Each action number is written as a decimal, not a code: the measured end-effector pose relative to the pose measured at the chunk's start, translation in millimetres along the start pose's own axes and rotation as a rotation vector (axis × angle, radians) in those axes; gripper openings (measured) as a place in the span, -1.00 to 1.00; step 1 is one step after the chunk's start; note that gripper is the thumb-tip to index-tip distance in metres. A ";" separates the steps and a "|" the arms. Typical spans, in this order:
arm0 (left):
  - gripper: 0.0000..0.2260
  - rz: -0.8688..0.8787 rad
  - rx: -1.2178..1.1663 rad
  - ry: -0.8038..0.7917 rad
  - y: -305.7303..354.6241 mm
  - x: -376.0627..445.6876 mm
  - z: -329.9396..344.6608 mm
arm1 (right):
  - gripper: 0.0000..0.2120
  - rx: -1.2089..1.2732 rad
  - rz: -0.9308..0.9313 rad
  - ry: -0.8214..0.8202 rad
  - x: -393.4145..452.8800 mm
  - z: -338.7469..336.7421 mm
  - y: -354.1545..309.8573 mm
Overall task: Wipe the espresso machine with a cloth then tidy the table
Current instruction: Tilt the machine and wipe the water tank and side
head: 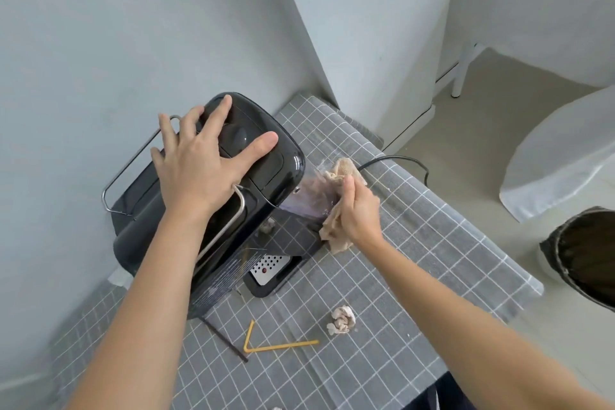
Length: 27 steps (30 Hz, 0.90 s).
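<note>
Machine (213, 196), at the table's (416, 243) back left, is steadied by the flat, splayed left hand (196, 170); cloth (336, 210) is gripped in the closed right hand (359, 206) against its side. Hard rubbing could tip it; the cord (399, 163) could be snagged.

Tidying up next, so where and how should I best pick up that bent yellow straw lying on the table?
Pinch the yellow straw at its bend, near the lower left corner of the V, coming straight down from above. It lies flat on the tablecloth, and gripping the bend probably lifts both arms together; the dark stick lies close beside it.

No legible text, only blurred print on the espresso machine (213, 280).
</note>
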<state>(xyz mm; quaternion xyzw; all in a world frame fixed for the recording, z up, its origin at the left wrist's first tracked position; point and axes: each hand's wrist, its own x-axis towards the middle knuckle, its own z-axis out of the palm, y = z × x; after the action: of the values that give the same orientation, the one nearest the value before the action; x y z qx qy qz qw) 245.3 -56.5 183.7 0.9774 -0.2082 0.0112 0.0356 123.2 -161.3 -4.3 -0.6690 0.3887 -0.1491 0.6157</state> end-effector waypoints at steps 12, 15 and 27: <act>-0.15 -0.008 0.012 0.018 0.2 -0.8 -0.2 | -0.13 -0.947 -0.034 -0.334 -8.8 -38.4 63.2; -0.15 -0.010 0.011 0.021 0.5 -0.6 -0.1 | -0.41 -1.041 -0.212 -0.247 -13.2 -41.3 90.6; -0.20 0.000 0.012 0.036 0.2 0.3 1.9 | -0.25 0.135 -0.104 -0.064 -55.7 31.8 -32.9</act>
<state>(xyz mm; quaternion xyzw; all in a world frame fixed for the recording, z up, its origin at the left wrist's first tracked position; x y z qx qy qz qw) 245.5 -57.0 181.8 0.9772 -0.2076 0.0298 0.0334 119.5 -101.5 35.8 -0.6495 0.3228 -0.1853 0.6630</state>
